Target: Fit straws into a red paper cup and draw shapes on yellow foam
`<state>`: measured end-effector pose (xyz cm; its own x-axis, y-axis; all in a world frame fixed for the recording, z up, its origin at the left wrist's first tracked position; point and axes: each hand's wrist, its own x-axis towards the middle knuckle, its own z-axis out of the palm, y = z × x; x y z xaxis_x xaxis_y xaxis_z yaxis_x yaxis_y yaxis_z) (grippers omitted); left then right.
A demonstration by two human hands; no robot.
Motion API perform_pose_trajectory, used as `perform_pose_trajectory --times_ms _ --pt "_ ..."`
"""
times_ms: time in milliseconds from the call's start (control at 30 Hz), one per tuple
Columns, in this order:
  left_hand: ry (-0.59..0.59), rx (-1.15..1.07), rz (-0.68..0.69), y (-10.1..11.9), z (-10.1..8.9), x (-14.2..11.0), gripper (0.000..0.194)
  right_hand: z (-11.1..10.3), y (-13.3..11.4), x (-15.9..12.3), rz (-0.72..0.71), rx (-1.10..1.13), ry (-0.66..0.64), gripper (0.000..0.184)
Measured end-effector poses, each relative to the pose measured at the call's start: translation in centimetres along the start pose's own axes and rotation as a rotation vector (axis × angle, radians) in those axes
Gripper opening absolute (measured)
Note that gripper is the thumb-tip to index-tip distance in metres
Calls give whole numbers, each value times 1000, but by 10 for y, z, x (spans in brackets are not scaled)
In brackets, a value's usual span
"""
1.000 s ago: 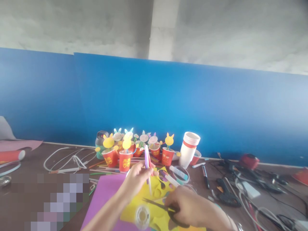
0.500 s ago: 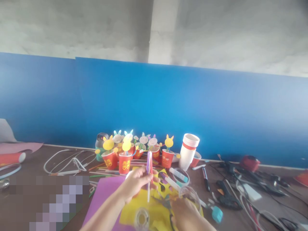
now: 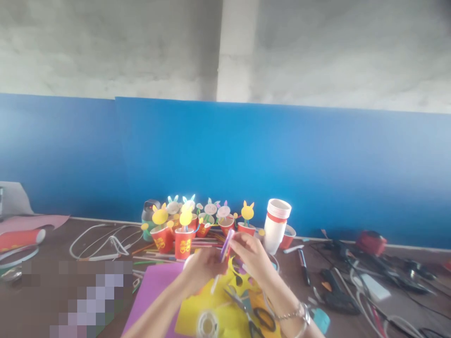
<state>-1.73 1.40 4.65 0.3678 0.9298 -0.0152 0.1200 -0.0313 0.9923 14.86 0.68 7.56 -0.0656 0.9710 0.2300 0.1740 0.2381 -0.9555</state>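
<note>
My left hand [image 3: 207, 266] is closed round a small bundle of thin straw-like strips [image 3: 226, 248], purple, red and white, whose pale lower ends stick out below the fingers. My right hand [image 3: 252, 253], with a bracelet at the wrist, pinches the upper part of the same bundle. Below the hands, a pair of scissors [image 3: 243, 307] with dark handles lies with parted blades on yellow paper [image 3: 188, 312]. Near the front edge sits a clear tape roll [image 3: 207, 324]. Purple paper [image 3: 150, 291] lies under the yellow sheet on the left.
Behind the hands stand several red paper cups [image 3: 183, 245] holding animal-faced paper figures [image 3: 247, 211]. A stack of white cups [image 3: 276, 230] rises at right. A hot-glue gun [image 3: 336, 293], a pen [image 3: 303, 266] and tangled cables [image 3: 369, 263] lie further right, white cable [image 3: 112, 244] left.
My right hand has let go of the scissors, now lying on the yellow paper, and has moved up to the strips. The bundle is tilted more in my left hand.
</note>
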Motion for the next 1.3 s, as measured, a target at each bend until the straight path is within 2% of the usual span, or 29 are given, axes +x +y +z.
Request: perform_pose_trajectory --times_ms 133,300,433,533,733,867,1000,1133,1200,1300 --pt "103 61 132 7 5 -7 14 3 2 -6 34 41 27 32" --pt "104 99 247 10 7 -18 20 8 -1 -11 37 16 -1 34" --pt "127 289 360 11 2 -24 24 5 -1 -12 40 -31 -38 42" --pt "104 440 482 16 1 -29 25 0 -1 -13 56 -60 -93 39" --pt "192 541 444 20 8 -33 17 -2 -3 -15 54 -57 -95 35" --pt "151 634 540 21 5 -34 20 -2 -12 -19 44 -60 -92 31" --pt "60 814 656 26 1 -37 21 -10 -23 -23 141 -159 -186 26" --pt "33 896 715 27 0 -39 16 -21 -23 -25 102 -237 -302 25" --pt "26 923 741 28 -2 -40 12 -25 -20 -24 105 -271 -381 23" --pt "-34 990 778 31 -4 -43 17 -27 -19 -23 127 -309 -544 19"
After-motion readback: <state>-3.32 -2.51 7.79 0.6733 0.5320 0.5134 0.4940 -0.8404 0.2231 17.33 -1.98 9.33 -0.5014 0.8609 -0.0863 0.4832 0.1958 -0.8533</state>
